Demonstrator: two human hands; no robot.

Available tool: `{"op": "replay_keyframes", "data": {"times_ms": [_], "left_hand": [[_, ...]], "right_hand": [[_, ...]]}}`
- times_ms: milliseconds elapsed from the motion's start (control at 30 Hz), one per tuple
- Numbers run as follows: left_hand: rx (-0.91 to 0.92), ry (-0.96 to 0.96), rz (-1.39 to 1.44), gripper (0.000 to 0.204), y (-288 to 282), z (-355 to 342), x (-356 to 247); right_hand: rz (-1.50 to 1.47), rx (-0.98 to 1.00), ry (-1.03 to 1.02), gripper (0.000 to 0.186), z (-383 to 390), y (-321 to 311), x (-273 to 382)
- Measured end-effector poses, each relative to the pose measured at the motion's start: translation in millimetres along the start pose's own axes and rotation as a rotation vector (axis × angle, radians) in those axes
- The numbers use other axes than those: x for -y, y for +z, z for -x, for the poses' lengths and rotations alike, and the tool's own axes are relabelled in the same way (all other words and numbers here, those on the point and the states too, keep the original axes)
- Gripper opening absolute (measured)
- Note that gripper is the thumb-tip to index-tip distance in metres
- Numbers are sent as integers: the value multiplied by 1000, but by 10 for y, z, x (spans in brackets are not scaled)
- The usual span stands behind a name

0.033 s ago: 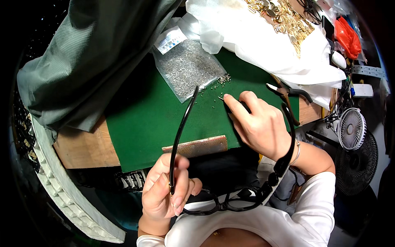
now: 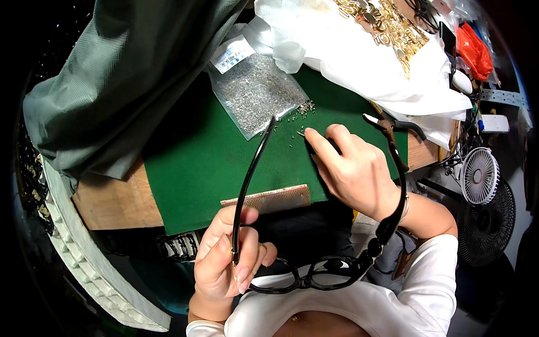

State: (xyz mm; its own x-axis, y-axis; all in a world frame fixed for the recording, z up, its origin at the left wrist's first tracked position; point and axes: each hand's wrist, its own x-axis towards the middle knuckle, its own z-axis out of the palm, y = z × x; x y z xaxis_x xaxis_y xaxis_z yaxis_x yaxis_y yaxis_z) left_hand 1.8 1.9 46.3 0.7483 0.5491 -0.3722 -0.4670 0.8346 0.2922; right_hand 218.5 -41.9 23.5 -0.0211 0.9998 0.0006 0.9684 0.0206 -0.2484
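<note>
My left hand (image 2: 227, 253) is closed round the hinge end of one arm of a pair of black glasses (image 2: 243, 191). The frame front hangs below it against my white shirt, and both arms point up and away. My right hand (image 2: 356, 168) rests on the green mat (image 2: 191, 168) with its fingers curled. A tiny slim metal piece (image 2: 301, 134) shows at its index fingertip; whether it is a screw or a tool tip I cannot tell. Beside it lie several loose small screws (image 2: 305, 108), by a clear plastic bag (image 2: 258, 92) full of them.
Gold-coloured metal parts (image 2: 393, 33) lie on white wrapping (image 2: 370, 67) at the far right. Pliers (image 2: 410, 127) sit at the mat's right edge. A patterned strip (image 2: 275, 199) lies along the near edge. Dark grey cloth (image 2: 123, 84) covers the left; fans (image 2: 479, 175) stand at right.
The glasses have tilted slightly, their arm ends shifting a little to the right. My right hand has stayed in place.
</note>
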Motion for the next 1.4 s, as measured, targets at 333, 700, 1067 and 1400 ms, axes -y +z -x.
{"op": "replay_keyframes", "data": {"times_ms": [333, 700, 1067, 1400], "left_hand": [[2, -57, 136, 33, -155, -36, -6], [46, -131, 317, 35, -240, -5, 53], [29, -153, 185, 34, -232, -4, 74], [-69, -196, 190, 34, -213, -39, 119]], "right_hand": [[-293, 167, -24, 34, -117, -168, 74], [-1741, 859, 257, 20, -219, -380, 440], [-1873, 1023, 515, 33, -130, -363, 410], [-1805, 1003, 552, 27, -79, -323, 366]]}}
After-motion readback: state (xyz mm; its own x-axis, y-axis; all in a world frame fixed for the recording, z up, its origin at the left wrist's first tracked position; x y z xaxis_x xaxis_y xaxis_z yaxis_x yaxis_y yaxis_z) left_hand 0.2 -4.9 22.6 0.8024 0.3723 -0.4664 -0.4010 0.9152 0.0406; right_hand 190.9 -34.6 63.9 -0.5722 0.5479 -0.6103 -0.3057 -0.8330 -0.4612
